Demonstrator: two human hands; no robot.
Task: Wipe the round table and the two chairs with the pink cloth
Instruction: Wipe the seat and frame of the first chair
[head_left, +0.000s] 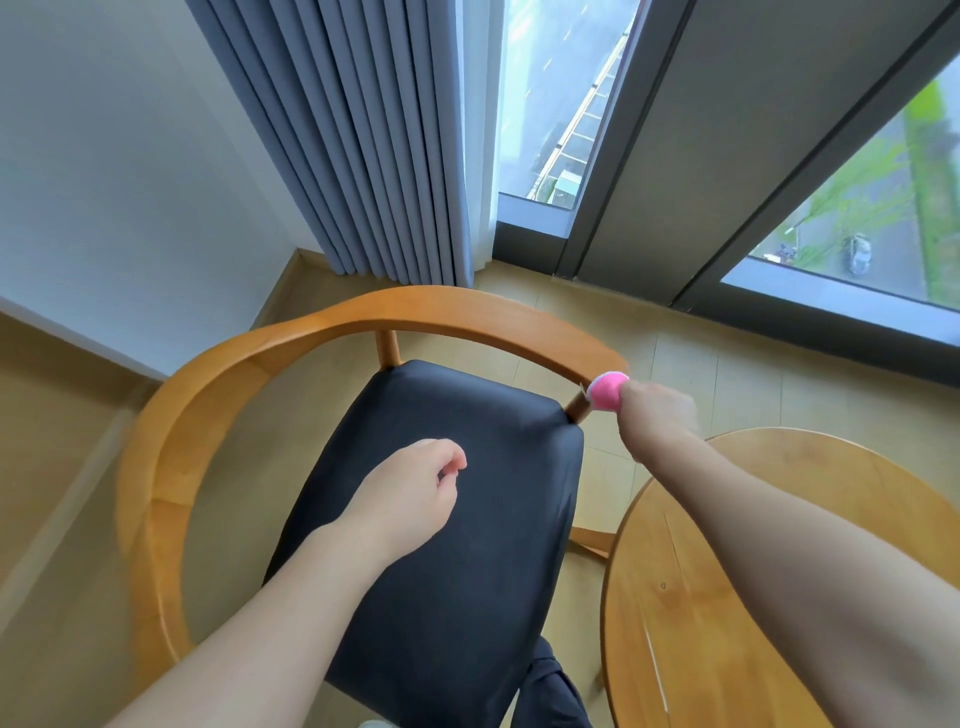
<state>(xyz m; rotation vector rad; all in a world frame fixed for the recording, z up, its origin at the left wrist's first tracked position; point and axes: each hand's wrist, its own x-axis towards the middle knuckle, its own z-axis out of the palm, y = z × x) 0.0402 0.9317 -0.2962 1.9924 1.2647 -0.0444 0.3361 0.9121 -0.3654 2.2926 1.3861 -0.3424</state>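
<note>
A wall (119, 171) fills the upper left, and beside it a grey-blue curtain (363, 135) hangs in pleats down to the tan floor (727, 374). To the right of the curtain, a window (561, 104) in a dark frame looks down on a street far below. In the middle stands a chair (218, 395) with a curved wooden back rail that sweeps from the lower left, round the far side, to its right end near the middle of the view; its seat (447, 519) is a dark padded cushion. The round table (727, 597), light wood with a visible grain line, sits at the lower right, just beside the chair. The right arm stretches over the table's far edge, and the right hand (657, 415) is closed in a fist around the pink cloth (607, 391), which bulges out past the knuckles as a small wad. The cloth is pressed against the right end of the chair's rail, where the rail meets its support post. The left hand (410, 493) hovers above the seat with its fingers loosely curled and nothing in it. A dark trouser leg (550, 691) shows at the bottom edge, between seat and table.
</note>
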